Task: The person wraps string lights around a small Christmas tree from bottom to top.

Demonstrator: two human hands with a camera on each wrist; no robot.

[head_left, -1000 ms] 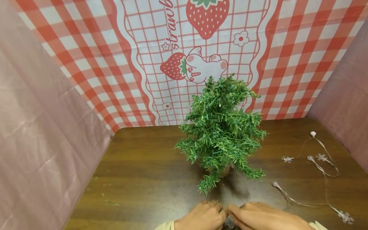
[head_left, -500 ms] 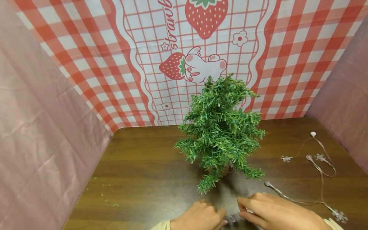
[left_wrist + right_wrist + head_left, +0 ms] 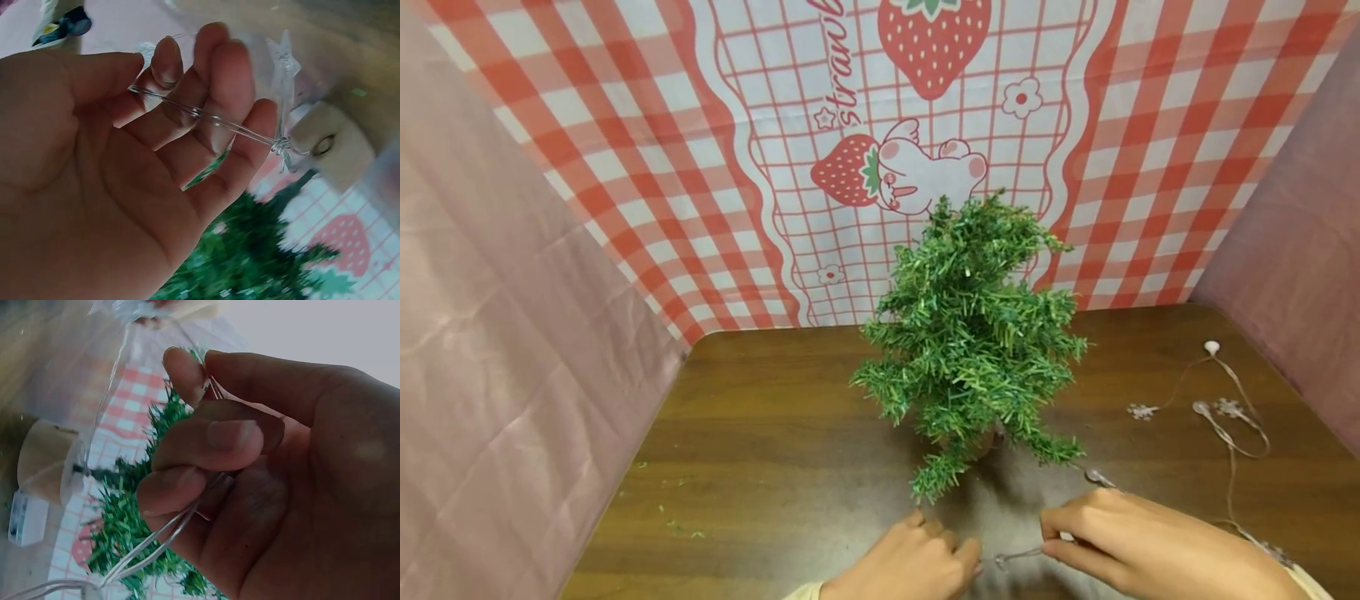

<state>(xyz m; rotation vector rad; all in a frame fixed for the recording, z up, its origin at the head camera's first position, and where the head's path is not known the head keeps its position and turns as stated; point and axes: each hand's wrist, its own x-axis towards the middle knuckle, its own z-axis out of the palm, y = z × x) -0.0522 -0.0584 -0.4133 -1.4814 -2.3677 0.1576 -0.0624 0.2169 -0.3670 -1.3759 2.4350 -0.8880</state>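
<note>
My left hand (image 3: 910, 558) is low in the head view, in front of a small artificial tree (image 3: 970, 342). In the left wrist view it pinches a thin clear wire (image 3: 212, 117) of a string of lights; a clear star-shaped piece (image 3: 285, 69) hangs on it beyond the fingers. To the right, my right hand (image 3: 1138, 537) grips another stretch of the same string. The right wrist view shows the wire (image 3: 153, 544) pinched at thumb and index and running through the curled fingers. A short length with a small clear bulb (image 3: 1000, 562) spans the gap between both hands.
The rest of the light string (image 3: 1231, 479), with snowflake pieces (image 3: 1142, 412), trails over the brown table (image 3: 760, 450) at right. Green needle scraps (image 3: 685, 528) lie at left. The tree stands on a wooden base (image 3: 47, 462). A red checked cloth (image 3: 647, 192) hangs behind.
My hands have drawn apart: the right one moved right, the left one slightly left. A stretch of wire now shows between them. The string at right has shifted a little.
</note>
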